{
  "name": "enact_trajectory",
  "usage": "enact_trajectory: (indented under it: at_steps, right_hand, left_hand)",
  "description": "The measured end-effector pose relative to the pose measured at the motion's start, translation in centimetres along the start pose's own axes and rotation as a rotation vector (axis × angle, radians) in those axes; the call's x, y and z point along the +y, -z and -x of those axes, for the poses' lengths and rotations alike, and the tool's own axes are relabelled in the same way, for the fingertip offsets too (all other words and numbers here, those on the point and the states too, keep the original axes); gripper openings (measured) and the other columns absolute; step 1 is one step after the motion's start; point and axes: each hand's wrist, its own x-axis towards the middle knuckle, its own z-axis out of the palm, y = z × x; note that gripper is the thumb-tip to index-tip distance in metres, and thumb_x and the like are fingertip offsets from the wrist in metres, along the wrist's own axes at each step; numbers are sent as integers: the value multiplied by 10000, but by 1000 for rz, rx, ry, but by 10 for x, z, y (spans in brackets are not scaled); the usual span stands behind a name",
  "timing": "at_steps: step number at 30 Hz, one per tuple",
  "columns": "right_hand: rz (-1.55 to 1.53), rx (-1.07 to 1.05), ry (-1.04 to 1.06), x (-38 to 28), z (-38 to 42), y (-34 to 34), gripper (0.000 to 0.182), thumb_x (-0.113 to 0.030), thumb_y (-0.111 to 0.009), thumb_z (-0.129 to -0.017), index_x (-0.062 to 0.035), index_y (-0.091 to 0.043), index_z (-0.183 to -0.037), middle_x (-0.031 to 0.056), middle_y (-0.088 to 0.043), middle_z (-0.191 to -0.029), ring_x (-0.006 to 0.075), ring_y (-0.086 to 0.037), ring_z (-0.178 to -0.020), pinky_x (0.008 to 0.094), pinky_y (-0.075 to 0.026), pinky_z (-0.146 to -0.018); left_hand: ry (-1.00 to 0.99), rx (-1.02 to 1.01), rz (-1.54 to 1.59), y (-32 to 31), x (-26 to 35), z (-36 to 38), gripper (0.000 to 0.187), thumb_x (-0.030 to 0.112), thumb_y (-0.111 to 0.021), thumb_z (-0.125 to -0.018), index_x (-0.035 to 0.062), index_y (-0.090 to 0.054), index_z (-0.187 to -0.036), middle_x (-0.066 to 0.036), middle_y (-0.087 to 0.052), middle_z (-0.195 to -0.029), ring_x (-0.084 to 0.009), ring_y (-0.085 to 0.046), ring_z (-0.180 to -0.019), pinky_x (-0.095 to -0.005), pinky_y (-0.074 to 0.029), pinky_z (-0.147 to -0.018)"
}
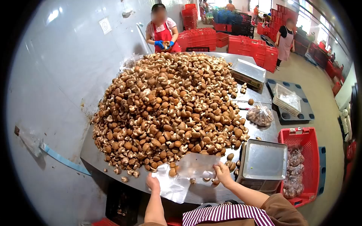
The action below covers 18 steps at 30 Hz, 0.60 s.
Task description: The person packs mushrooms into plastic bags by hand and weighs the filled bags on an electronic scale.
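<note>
A large heap of shiitake mushrooms (166, 109) covers most of the metal table (211, 193). At the near edge, my left hand (153, 182) is closed on the side of a clear plastic bag (171, 184) lying crumpled on the table. My right hand (223, 173) grips the right end of a flat, greyish translucent plastic piece (198, 165). That piece is raised at the foot of the heap and overlaps the bag in this view. A few loose mushrooms (215, 182) lie between my hands and beside the right one.
Right of my hands stands a scale with a metal pan (265, 160); a red crate (316, 165) beyond it holds bagged mushrooms (293, 173). A filled bag (260, 115) and another scale (249, 71) sit farther back. A co-worker (163, 32) in blue gloves handles mushrooms across the heap.
</note>
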Motion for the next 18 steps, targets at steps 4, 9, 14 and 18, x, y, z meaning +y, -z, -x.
enact_trajectory:
  at_steps: [4, 9, 14, 18]
  right_hand:
    - [11, 63, -166, 36, -5, 25, 198, -148, -579, -976, 18, -680, -1014, 103, -632, -737, 186, -604, -575, 330, -475, -532]
    - [-21, 94, -151, 18, 1, 39, 174, -111, -569, -983, 10, -691, -1009, 49, -572, -700, 118, -553, -500, 287, -442, -431]
    - [-110, -2, -190, -2, 1, 43, 171, -106, -559, -988, -2, -691, -1023, 18, -549, -698, 93, -534, -514, 265, -427, -438]
    - [-75, -1, -130, 11, -12, 53, 172, -110, -548, -992, -21, -691, -1028, 12, -548, -695, 85, -523, -515, 255, -419, -444]
  left_hand:
    - [-163, 101, -201, 36, 43, 6, 449, 91, -701, -827, 64, -605, -1265, -171, -555, -1292, -349, -492, -1231, -481, -385, -1053]
    - [-618, -74, 243, 16, 92, 45, 453, 130, -712, -827, 7, -610, -1250, -189, -581, -1295, -365, -533, -1222, -442, -434, -1040]
    - [-621, -327, 645, -5, 183, 65, 486, 187, -708, -852, -4, -600, -1285, -174, -624, -1254, -288, -571, -1201, -375, -472, -982]
    - [-295, -680, 971, -66, 182, 38, 399, 190, -660, -946, -21, -588, -1277, -92, -656, -1188, -184, -637, -1009, -300, -502, -903]
